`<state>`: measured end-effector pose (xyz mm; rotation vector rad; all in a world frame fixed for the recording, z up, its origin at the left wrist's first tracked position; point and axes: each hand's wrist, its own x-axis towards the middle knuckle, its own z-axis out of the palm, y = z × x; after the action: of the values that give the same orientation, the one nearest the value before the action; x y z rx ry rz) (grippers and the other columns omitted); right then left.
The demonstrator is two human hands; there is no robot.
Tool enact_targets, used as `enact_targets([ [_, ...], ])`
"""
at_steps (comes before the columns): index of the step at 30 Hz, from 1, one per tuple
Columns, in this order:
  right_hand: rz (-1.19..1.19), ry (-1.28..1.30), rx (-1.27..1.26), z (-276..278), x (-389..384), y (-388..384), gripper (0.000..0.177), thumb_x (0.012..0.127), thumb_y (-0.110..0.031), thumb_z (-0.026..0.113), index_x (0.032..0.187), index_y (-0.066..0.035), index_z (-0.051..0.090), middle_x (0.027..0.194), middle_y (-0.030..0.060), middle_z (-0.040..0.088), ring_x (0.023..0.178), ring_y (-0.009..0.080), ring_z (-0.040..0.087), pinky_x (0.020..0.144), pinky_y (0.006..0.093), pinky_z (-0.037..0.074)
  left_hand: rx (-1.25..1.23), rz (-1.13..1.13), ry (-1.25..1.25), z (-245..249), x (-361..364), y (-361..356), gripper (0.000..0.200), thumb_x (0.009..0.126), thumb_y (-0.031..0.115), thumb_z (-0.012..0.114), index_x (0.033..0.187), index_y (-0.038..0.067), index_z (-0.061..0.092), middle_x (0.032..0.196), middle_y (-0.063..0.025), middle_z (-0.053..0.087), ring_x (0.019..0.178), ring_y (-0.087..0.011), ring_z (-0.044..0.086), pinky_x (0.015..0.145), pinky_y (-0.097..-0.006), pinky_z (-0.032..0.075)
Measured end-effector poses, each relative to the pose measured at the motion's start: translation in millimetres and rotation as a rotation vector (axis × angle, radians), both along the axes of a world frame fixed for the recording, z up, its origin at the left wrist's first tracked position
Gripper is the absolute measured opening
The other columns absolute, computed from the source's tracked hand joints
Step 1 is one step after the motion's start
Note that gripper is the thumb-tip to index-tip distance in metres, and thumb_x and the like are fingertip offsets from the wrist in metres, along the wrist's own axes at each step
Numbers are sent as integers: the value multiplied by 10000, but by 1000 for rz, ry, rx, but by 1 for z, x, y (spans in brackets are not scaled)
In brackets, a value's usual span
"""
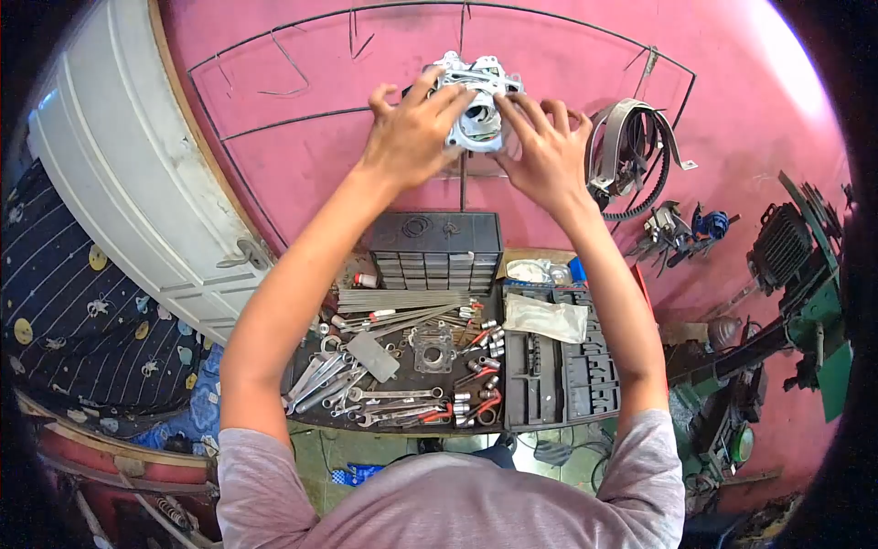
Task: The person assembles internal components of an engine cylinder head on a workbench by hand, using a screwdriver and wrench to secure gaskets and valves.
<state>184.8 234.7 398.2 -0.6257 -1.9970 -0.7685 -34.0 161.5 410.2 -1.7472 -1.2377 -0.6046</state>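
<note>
Head cam has us with both hands on the aluminium engine casting, which sits at the far side of the pink surface, just past the drawer organizer. Our left hand wraps it from the left with fingers curled over the top, and our right hand clamps the other side, so both are closed on it. Our worry is that the fingers seem to catch only the upper edges. If it tips, we reckon it could slip, bang down on the wire frame or pinch a fingertip. The drive belt lies just right of our wrist, easy to snag. The tool tray full of wrenches sits under our forearms, so any loose bit dropping out could get lost in there.
</note>
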Motion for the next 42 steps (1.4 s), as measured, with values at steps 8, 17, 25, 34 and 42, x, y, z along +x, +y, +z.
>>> enact_targets([
  [8,-12,-14,74,29,-10,24,774,717,-353,852,1429,-245,567,1355,-38,604,1177,231,559,975,609,390,60,96,46,30,-5,18,762,718,462,840,1401,222,600,1376,50,596,1398,-173,438,996,-560,262],
  [17,-9,-73,2,20,-11,35,755,728,-363,841,1421,-228,574,1344,-41,610,1164,216,566,967,597,395,20,82,14,16,-3,26,716,716,381,840,1370,191,620,1366,52,586,1383,-173,446,983,-589,286],
  [25,16,-62,31,20,-12,43,766,709,-364,853,1413,-230,580,1339,-44,608,1156,210,565,964,591,394,29,102,8,16,-2,32,742,701,402,839,1383,218,613,1371,62,582,1402,-183,422,988,-591,270],
  [34,0,-78,-24,14,-13,47,765,716,-376,852,1420,-238,585,1335,-42,615,1169,210,559,982,579,382,1,148,10,9,0,39,760,693,406,866,1382,210,614,1366,70,584,1412,-187,406,986,-601,272],
  [42,8,-90,-35,10,-16,55,763,718,-363,855,1414,-212,584,1320,-37,617,1172,205,556,996,598,382,-35,145,2,7,1,42,741,704,372,871,1374,183,615,1365,60,583,1400,-197,412,992,-587,268],
])
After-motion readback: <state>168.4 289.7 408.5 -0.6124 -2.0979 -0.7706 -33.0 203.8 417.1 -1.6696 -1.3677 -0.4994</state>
